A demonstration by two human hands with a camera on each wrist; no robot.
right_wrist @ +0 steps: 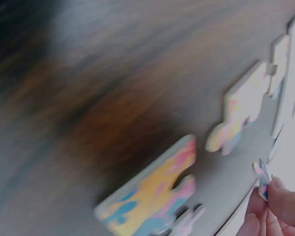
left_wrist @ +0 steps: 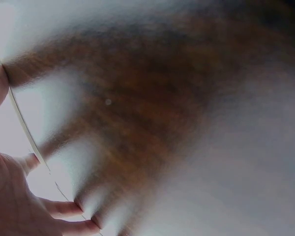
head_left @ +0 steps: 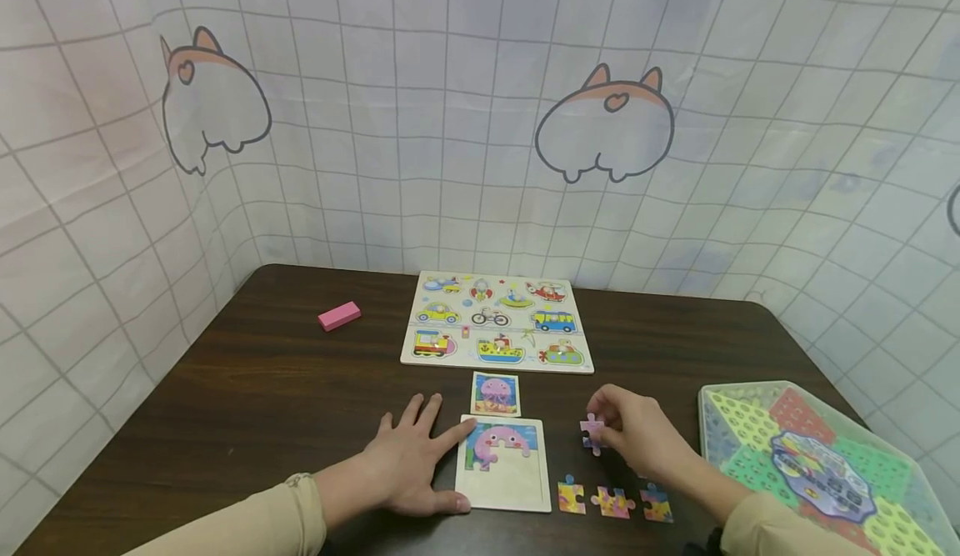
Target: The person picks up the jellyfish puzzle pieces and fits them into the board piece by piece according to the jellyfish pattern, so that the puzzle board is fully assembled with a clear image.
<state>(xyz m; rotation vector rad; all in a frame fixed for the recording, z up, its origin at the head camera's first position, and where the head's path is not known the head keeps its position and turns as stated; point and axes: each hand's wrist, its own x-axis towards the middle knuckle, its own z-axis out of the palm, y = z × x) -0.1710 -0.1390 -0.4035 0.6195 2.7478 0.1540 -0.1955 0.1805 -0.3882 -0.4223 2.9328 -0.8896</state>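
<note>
Right hand (head_left: 639, 433) — fingers pinching pink puzzle piece (head_left: 592, 429), apparently lifted off worktop (head_left: 285, 410), right of frame (head_left: 516, 488) | left hand (head_left: 401, 466) — fingers spread at frame's left edge | risk: slack pinch could drop piece; low palm could scatter loose pieces (head_left: 614, 503)
</note>
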